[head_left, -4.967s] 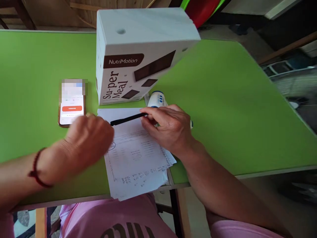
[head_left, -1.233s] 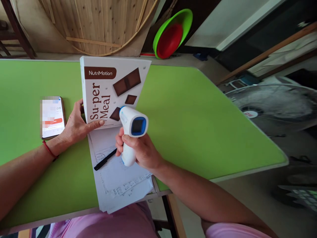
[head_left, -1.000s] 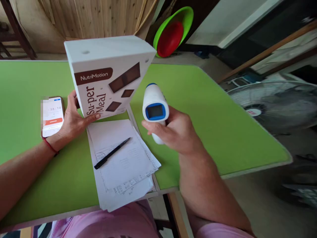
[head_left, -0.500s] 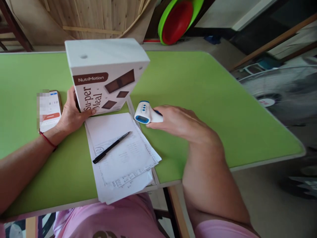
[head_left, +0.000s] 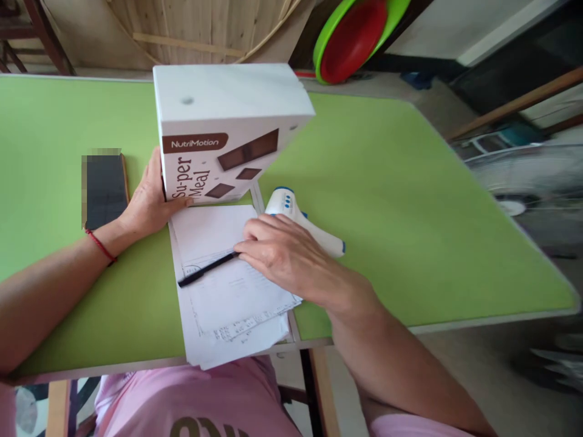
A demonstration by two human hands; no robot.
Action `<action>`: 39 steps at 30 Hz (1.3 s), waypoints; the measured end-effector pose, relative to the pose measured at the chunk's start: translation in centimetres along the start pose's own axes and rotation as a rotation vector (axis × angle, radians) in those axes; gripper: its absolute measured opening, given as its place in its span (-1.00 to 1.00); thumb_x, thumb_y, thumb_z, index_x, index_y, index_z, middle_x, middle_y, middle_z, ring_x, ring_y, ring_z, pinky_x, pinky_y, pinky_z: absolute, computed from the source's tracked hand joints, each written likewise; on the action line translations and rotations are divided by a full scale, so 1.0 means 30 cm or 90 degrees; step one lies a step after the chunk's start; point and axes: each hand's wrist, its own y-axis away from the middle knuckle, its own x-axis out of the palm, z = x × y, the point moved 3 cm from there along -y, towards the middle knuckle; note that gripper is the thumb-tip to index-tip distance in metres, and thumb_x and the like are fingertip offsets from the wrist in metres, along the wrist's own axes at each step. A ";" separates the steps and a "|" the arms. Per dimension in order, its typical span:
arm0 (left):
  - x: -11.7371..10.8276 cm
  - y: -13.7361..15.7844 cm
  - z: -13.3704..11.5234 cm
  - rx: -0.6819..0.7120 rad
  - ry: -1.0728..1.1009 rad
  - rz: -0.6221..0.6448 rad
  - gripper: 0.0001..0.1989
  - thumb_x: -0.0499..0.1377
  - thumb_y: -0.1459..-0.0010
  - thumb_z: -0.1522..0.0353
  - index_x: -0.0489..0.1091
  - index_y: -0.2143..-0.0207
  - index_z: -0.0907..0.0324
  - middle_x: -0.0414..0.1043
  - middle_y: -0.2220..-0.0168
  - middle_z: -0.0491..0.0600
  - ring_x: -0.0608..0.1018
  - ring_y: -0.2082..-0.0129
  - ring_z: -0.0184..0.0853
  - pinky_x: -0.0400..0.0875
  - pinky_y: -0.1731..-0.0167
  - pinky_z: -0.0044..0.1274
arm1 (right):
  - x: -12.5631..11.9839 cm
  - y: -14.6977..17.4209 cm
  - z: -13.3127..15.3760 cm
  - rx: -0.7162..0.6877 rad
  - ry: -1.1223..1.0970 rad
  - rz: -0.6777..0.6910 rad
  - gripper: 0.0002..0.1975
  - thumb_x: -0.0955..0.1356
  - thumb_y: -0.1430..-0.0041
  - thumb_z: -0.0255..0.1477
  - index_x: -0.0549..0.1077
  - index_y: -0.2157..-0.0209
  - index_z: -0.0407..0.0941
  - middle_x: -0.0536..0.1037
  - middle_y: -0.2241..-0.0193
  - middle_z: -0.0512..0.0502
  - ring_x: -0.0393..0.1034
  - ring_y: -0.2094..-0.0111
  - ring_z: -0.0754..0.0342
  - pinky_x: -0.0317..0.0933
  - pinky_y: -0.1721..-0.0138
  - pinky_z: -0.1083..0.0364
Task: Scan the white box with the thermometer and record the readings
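My left hand (head_left: 148, 203) grips the lower left edge of a white NutriMotion box (head_left: 234, 94), thumb across the printed front. The box stands upright on the green table. My right hand (head_left: 285, 255) has its fingertips closed on the right end of a black pen (head_left: 209, 269). The pen slants over a stack of papers (head_left: 237, 303) with print and handwriting. Just beyond the right hand, a white and blue infrared thermometer (head_left: 319, 233) lies on the table, partly hidden by the fingers. A phone (head_left: 107, 191) with a dark screen lies left of the left hand.
The green table (head_left: 410, 212) has a pale edge and a seam running under the papers. Behind it, green and red basins (head_left: 353, 42) lean near a round wooden panel (head_left: 204, 30). A fan (head_left: 514, 194) stands beyond the right side.
My right hand has let go of the thermometer, moved left and closed on the pen's end. The phone screen has gone dark. My left hand stays on the box; the view has shifted slightly.
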 end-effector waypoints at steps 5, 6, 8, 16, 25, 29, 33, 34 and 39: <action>0.000 0.002 0.001 -0.002 -0.002 0.002 -0.21 0.53 -0.01 0.10 0.29 -0.21 0.04 0.38 -0.24 0.12 0.37 -0.37 0.18 0.29 -0.41 -0.03 | -0.051 0.021 -0.028 0.059 -0.051 -0.150 -0.81 0.33 -0.36 -0.41 0.53 0.36 0.00 0.60 0.47 -0.04 0.44 0.46 0.04 0.31 0.38 -0.01; -0.001 0.001 0.000 0.002 0.000 0.003 -0.21 0.53 -0.01 0.12 0.29 -0.21 0.04 0.38 -0.24 0.12 0.38 -0.36 0.18 0.28 -0.42 -0.03 | -0.059 0.023 -0.037 0.091 -0.077 -0.210 -0.84 0.35 -0.35 -0.38 0.53 0.35 0.02 0.63 0.44 -0.05 0.49 0.43 0.02 0.38 0.33 -0.03; -0.003 -0.001 -0.003 0.015 0.008 0.001 -0.23 0.53 -0.01 0.13 0.30 -0.19 0.05 0.39 -0.22 0.13 0.38 -0.36 0.19 0.26 -0.42 -0.01 | -0.052 0.016 -0.053 0.148 -0.134 -0.298 -0.88 0.37 -0.35 -0.33 0.56 0.30 0.06 0.68 0.35 -0.07 0.56 0.35 -0.02 0.48 0.21 -0.08; -0.016 -0.006 -0.019 0.035 0.009 -0.004 -0.31 0.52 -0.03 0.12 0.32 -0.12 0.05 0.40 -0.19 0.11 0.40 -0.34 0.22 0.27 -0.42 0.02 | 0.108 -0.063 -0.063 0.054 -0.186 -0.165 -0.94 0.44 -0.36 -0.36 0.48 0.18 0.01 0.63 -0.17 -0.25 0.44 -0.32 -0.23 0.35 -0.34 -0.38; -0.009 -0.008 0.028 0.020 0.039 0.047 -0.16 0.54 0.04 0.20 0.26 -0.24 0.07 0.34 -0.33 0.15 0.31 -0.42 0.24 0.23 -0.47 -0.01 | 0.138 0.039 -0.062 0.007 -0.067 -0.154 -0.95 0.35 -0.46 -0.41 0.41 0.08 -0.03 0.56 -0.26 -0.39 0.40 -0.37 -0.29 0.36 -0.31 -0.45; -0.005 -0.007 0.038 0.058 -0.001 0.080 -0.12 0.45 -0.07 0.20 0.15 -0.36 0.07 0.22 -0.43 0.16 0.22 -0.48 0.23 0.12 -0.51 0.03 | 0.182 0.072 -0.026 0.006 -0.023 -0.229 -0.88 0.35 -0.45 -0.46 0.41 0.02 -0.05 0.58 -0.25 -0.39 0.43 -0.35 -0.27 0.40 -0.29 -0.40; 0.000 -0.003 0.037 0.080 -0.039 0.111 -0.06 0.38 -0.12 0.25 0.00 -0.45 0.04 0.11 -0.49 0.16 0.19 -0.49 0.20 0.12 -0.50 0.06 | 0.192 0.100 0.010 -0.008 0.024 -0.236 -0.85 0.34 -0.45 -0.49 0.42 -0.01 -0.06 0.60 -0.22 -0.37 0.46 -0.32 -0.24 0.46 -0.27 -0.32; 0.001 -0.003 0.038 0.083 -0.042 0.116 -0.05 0.37 -0.12 0.26 -0.01 -0.46 0.03 0.10 -0.49 0.15 0.18 -0.50 0.20 0.11 -0.50 0.07 | 0.185 0.103 0.013 -0.016 0.032 -0.232 -0.83 0.35 -0.44 -0.49 0.43 -0.02 -0.07 0.61 -0.21 -0.39 0.48 -0.31 -0.24 0.47 -0.25 -0.31; 0.003 -0.017 0.060 0.097 -0.015 0.156 0.01 0.38 -0.08 0.21 -0.05 -0.48 0.00 0.08 -0.50 0.13 0.12 -0.51 0.25 0.02 -0.52 0.11 | 0.100 0.062 0.019 -0.064 0.029 -0.239 -0.74 0.32 -0.45 -0.50 0.51 -0.10 -0.08 0.68 -0.07 -0.30 0.60 -0.13 -0.18 0.55 -0.13 -0.23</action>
